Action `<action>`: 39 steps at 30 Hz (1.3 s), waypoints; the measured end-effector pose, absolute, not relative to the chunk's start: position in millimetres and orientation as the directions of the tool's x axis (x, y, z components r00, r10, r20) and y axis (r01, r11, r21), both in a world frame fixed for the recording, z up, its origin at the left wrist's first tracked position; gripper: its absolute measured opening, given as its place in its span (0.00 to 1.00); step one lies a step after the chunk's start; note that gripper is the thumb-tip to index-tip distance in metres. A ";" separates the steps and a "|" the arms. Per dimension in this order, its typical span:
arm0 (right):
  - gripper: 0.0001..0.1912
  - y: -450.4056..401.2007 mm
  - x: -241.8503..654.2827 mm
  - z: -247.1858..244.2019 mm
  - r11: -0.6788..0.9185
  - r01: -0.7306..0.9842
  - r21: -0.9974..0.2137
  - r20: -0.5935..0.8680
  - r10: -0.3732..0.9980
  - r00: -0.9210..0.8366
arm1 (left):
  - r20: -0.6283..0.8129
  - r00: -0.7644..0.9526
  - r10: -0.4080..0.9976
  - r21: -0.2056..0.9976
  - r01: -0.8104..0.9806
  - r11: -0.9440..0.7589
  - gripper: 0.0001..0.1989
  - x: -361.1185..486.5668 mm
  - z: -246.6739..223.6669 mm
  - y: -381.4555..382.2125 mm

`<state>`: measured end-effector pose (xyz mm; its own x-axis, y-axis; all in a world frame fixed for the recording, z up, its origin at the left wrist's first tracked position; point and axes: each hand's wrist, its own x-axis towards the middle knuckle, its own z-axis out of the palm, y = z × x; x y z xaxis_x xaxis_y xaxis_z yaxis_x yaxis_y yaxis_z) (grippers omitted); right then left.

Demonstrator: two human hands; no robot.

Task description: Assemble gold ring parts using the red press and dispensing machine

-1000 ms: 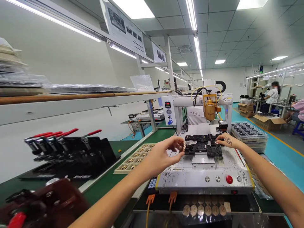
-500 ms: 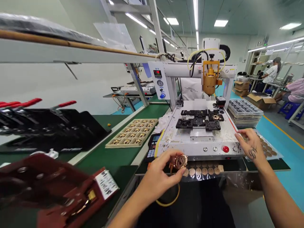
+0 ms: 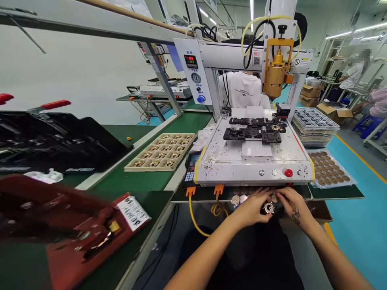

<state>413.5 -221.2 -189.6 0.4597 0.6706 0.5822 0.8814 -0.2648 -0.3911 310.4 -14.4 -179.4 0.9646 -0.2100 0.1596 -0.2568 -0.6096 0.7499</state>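
Observation:
My left hand grips a small round rose-gold watch case by its edge, below the front of the white machine. Close beside it, my right hand has its thumb and fingertips pinched at the edge of a round brown disc. Whether that disc is lifted or still lies on its sheet, I cannot tell. More round discs lie in a row at the bench edge, partly covered by my left hand.
The white machine carries black fixtures under a gold head. Left are a tray of watch parts and a red press. A sheet of brown discs and stacked trays stand right. Orange-plugged cables hang in front.
My left hand has moved right with the watch case. My right hand has come down and left from the machine's right side to the row of discs. The view has tilted down.

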 end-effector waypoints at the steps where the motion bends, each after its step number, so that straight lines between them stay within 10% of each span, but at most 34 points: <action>1: 0.10 -221.9 414.5 -194.0 -0.263 0.889 -0.374 0.567 0.694 0.444 | 0.153 0.965 -0.212 0.756 -0.253 -0.603 0.19 309.7 -181.1 -13.4; 19: 0.11 -254.8 389.3 -238.9 -0.094 0.963 -0.251 0.737 0.626 0.254 | 0.082 0.977 -0.195 0.837 -0.174 -0.520 0.15 309.4 -173.8 -10.4; 24: 0.06 -271.9 376.6 -204.1 -0.254 0.845 -0.470 0.657 0.539 0.527 | 0.142 0.988 -0.063 0.826 -0.153 -0.543 0.15 312.3 -179.0 -23.6; 29: 0.13 -266.7 368.9 -161.8 -0.227 0.232 -0.946 0.115 0.434 0.893 | 0.246 0.969 0.018 0.841 -0.204 -0.502 0.15 300.3 -165.6 -35.8; 34: 0.22 -242.3 349.4 -137.7 -0.034 -0.006 -0.999 -0.022 0.487 0.873 | -0.037 0.992 0.121 0.995 0.025 0.098 0.20 266.1 -142.3 -41.1; 39: 0.24 -219.1 345.4 -136.1 0.069 -0.176 -0.982 -0.110 0.551 0.827 | -0.297 0.940 0.167 0.786 0.141 0.602 0.30 237.5 -125.3 -40.8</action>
